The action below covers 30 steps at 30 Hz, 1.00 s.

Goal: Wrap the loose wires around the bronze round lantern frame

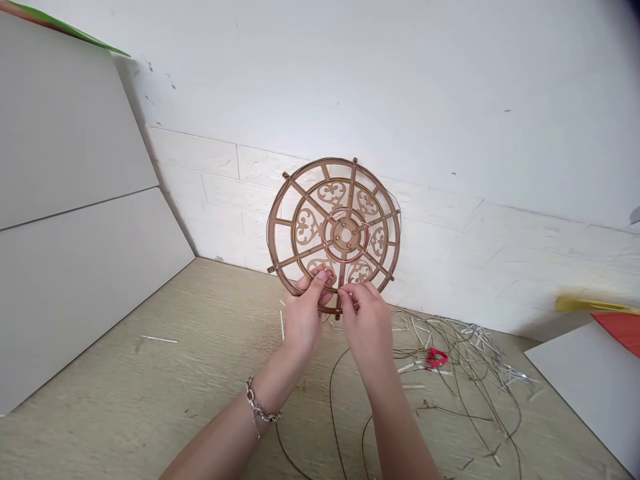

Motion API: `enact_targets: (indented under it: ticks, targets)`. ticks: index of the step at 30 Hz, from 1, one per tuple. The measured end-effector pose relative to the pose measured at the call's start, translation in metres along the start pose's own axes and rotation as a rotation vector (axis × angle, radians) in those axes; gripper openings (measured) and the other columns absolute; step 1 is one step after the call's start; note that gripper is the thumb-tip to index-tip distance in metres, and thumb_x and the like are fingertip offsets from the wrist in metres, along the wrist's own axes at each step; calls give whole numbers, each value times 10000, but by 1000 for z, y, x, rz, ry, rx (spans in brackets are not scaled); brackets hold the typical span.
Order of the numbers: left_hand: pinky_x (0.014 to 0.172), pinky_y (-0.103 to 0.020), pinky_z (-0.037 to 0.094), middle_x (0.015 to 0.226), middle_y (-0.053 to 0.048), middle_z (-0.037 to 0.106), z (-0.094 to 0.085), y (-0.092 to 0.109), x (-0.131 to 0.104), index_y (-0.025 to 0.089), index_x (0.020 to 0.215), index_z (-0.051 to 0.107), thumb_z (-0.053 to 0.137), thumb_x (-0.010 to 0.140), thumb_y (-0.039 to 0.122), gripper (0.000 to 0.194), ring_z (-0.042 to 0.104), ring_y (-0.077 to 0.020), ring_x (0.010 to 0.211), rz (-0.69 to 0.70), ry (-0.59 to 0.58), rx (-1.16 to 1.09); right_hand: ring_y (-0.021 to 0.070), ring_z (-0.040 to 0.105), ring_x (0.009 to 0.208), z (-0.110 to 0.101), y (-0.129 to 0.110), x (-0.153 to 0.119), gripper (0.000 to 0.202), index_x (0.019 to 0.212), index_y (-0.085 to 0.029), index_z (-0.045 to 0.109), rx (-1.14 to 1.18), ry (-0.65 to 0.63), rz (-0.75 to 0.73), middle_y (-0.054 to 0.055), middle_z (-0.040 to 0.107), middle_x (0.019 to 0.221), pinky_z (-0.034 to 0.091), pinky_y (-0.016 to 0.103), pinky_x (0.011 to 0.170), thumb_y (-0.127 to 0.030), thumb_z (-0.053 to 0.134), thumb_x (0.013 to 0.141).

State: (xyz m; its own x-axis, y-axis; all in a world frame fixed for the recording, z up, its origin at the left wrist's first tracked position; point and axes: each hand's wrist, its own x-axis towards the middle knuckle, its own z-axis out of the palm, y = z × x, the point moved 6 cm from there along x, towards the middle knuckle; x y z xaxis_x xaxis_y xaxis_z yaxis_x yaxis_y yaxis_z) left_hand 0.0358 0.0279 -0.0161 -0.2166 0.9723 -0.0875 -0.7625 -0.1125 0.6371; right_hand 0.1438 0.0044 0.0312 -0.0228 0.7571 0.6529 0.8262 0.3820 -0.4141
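A round brown openwork frame (346,235) with spokes and scroll ornaments stands tilted up near the wall, thin wires running round its rings. My left hand (306,310), with a chain bracelet at the wrist, grips the lower part of the frame, its thumb in front and some fingers behind. My right hand (366,313) is closed in a pinch at the lower rim, just right of my left hand. What lies between its fingertips is too small to make out. Long thin wires (334,380) trail down below the hands.
Tangled wires (463,360), silvery strips (483,340) and a red piece (437,358) lie on the wooden tabletop (200,347) at the right. One strip (159,339) lies at the left. White panels (85,267) stand at left; another (580,387) is at right. Behind is a white wall (320,80).
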Motion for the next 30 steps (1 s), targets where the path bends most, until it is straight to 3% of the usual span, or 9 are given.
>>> enact_targets:
  ticks: [4, 6, 9, 12, 17, 19, 24, 30]
  targets:
    - [691, -221, 454, 941, -61, 658, -1, 2, 1, 165, 882, 648, 713, 620, 282, 295, 603, -160, 903, 18, -15, 22, 145, 514, 713, -2, -11, 1, 186, 796, -209, 601, -150, -28, -249, 24, 553, 786, 329, 305, 732, -157, 432, 854]
    - [689, -219, 451, 941, -55, 660, -2, 1, 1, 174, 877, 651, 712, 620, 293, 289, 605, -156, 898, 10, -7, 32, 140, 525, 739, -6, -12, 1, 173, 798, -229, 612, -197, -12, -302, 7, 562, 794, 275, 352, 842, -152, 464, 844]
    - [709, -230, 450, 936, -48, 665, -2, -2, -1, 183, 863, 655, 710, 618, 296, 276, 604, -159, 908, 10, 5, 32, 136, 537, 737, -10, -8, 0, 142, 773, -224, 617, -175, 35, -183, -6, 569, 764, 222, 386, 892, -184, 496, 835]
    - [720, -237, 451, 928, -50, 668, -1, -2, -1, 180, 865, 656, 710, 615, 292, 278, 607, -163, 909, 24, 5, 29, 142, 545, 721, -9, -6, -1, 151, 757, -204, 623, -82, 45, -65, 5, 589, 756, 270, 365, 837, -191, 491, 829]
    - [709, -225, 462, 966, -55, 663, -4, 8, 1, 193, 895, 648, 706, 627, 303, 296, 600, -163, 942, 48, 47, 24, 144, 565, 721, -10, -1, 3, 187, 886, -233, 662, 243, -88, -15, 9, 612, 781, 381, 295, 696, -225, 482, 833]
    - [679, -206, 461, 973, -60, 661, -6, 13, 3, 194, 901, 644, 702, 634, 310, 297, 598, -162, 952, 69, 74, 36, 140, 558, 701, -15, 1, 5, 179, 896, -234, 659, 295, -62, 4, 6, 609, 773, 393, 280, 653, -245, 493, 831]
    - [729, -229, 464, 950, -58, 664, -7, 17, 5, 194, 904, 638, 703, 634, 309, 300, 602, -164, 943, 107, 75, 21, 140, 540, 687, -16, -6, 4, 100, 773, -215, 619, 132, 46, -56, -6, 605, 745, 356, 316, 736, -226, 527, 810]
    - [750, -252, 466, 944, -55, 659, -5, 12, 2, 186, 881, 643, 703, 631, 300, 282, 596, -172, 948, 79, 46, 13, 137, 531, 746, -6, -11, 1, 110, 818, -201, 561, 38, 57, -153, 2, 595, 790, 307, 321, 794, -209, 459, 858]
